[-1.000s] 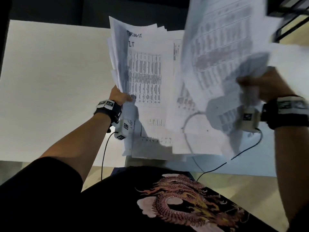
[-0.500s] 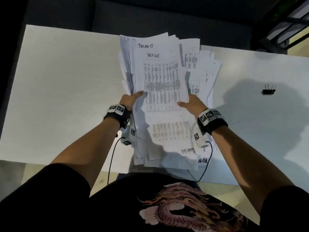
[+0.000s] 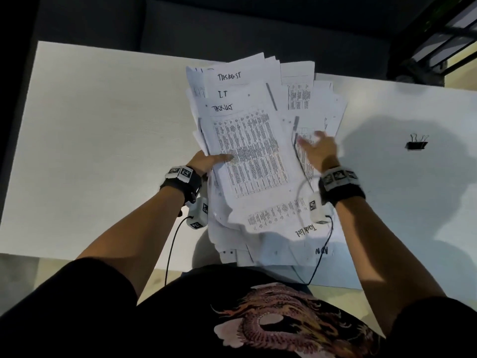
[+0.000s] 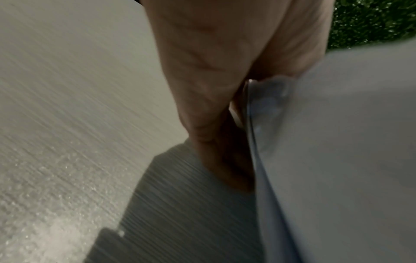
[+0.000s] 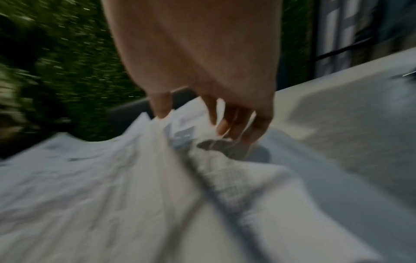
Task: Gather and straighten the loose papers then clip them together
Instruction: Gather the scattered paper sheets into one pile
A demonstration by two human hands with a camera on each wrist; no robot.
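An uneven stack of printed papers (image 3: 247, 151) with handwritten headings is held above the white table (image 3: 103, 140). My left hand (image 3: 209, 161) grips the stack's left edge, thumb on top; in the left wrist view the fingers (image 4: 213, 142) lie under the sheets (image 4: 337, 142). My right hand (image 3: 317, 148) hovers at the stack's right side with fingers spread and loose, touching the fanned sheets (image 5: 135, 178) in the blurred right wrist view (image 5: 202, 121). A black binder clip (image 3: 416, 144) lies on the table to the right, well apart from both hands.
The table's near edge (image 3: 77, 257) runs just in front of my torso. Cables hang from both wrist cameras. A dark wall and a dark metal frame (image 3: 438, 34) stand behind the table's far edge.
One second ago the right hand held a separate bunch of sheets high. It laid them onto the stack, and now it has let go and spread its fingers at the right side.
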